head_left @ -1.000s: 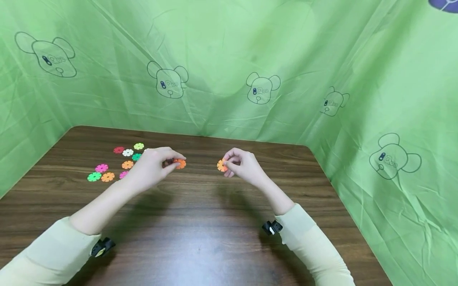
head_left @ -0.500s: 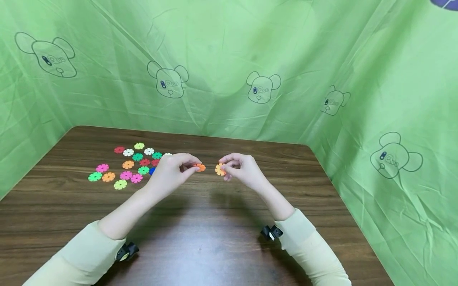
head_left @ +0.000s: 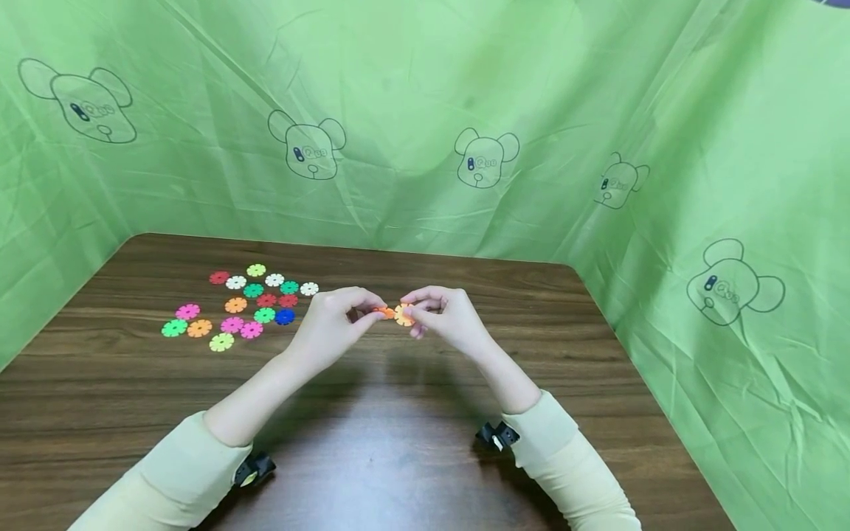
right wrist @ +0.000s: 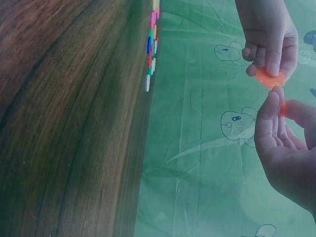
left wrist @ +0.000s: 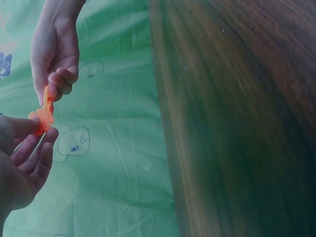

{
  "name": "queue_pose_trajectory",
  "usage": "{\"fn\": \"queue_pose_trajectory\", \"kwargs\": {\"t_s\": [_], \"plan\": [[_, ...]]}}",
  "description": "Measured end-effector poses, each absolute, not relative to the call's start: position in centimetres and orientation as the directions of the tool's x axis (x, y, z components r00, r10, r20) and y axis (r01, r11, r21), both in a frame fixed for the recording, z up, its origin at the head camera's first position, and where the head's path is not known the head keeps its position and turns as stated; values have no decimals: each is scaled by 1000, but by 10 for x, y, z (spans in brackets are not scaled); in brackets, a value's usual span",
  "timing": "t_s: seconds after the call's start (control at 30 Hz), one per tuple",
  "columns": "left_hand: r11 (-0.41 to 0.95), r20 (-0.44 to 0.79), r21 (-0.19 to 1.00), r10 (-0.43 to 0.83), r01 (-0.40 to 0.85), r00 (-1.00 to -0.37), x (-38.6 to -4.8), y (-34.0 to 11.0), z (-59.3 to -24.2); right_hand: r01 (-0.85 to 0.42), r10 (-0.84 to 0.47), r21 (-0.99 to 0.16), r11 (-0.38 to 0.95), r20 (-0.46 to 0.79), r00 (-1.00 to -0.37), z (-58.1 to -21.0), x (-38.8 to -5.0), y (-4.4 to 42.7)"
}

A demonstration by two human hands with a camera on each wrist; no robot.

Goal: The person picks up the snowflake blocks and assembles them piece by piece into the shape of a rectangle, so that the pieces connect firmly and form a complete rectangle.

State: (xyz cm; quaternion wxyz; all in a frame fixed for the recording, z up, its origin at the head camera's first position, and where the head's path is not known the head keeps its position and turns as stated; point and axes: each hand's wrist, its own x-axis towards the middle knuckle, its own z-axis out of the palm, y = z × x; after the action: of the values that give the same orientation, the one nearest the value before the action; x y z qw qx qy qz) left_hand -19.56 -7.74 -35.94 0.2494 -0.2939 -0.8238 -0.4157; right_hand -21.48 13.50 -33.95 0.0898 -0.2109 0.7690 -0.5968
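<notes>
Over the middle of the table, my left hand (head_left: pixel 332 321) pinches a notched orange plastic disc (head_left: pixel 385 313) between thumb and fingers. Facing it, my right hand (head_left: pixel 450 317) pinches a lighter orange notched disc (head_left: pixel 403 315). The two discs meet at their edges in the head view. Seen from the left wrist, the left hand's disc (left wrist: pixel 42 118) lies flatter to the camera while the other disc (left wrist: pixel 47 96) shows nearly edge-on. Fingertips cover part of both, and whether their slots are interlocked I cannot tell.
Several notched discs in pink, green, red, white, yellow and orange, with one blue disc (head_left: pixel 285 316), lie flat on the left of the brown wooden table (head_left: pixel 372 457). A green curtain (head_left: pixel 398 110) with bear outlines surrounds the table's back and sides.
My left hand has moved right with its orange disc, away from the loose discs, until it meets the other disc. My right hand has shifted slightly left.
</notes>
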Motion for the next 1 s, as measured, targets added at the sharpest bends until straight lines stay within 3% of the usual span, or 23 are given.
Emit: {"fn": "queue_pose_trajectory", "kwargs": {"t_s": [0.67,1.0], "plan": [[447,690,548,237,707,-684,-196,-72,-370,-179,-441,-959,218,67,-895,-350,-219,139],[412,722,544,213,731,-658,-193,-66,-376,-177,-448,-952,251,48,-893,-327,-201,136]]}}
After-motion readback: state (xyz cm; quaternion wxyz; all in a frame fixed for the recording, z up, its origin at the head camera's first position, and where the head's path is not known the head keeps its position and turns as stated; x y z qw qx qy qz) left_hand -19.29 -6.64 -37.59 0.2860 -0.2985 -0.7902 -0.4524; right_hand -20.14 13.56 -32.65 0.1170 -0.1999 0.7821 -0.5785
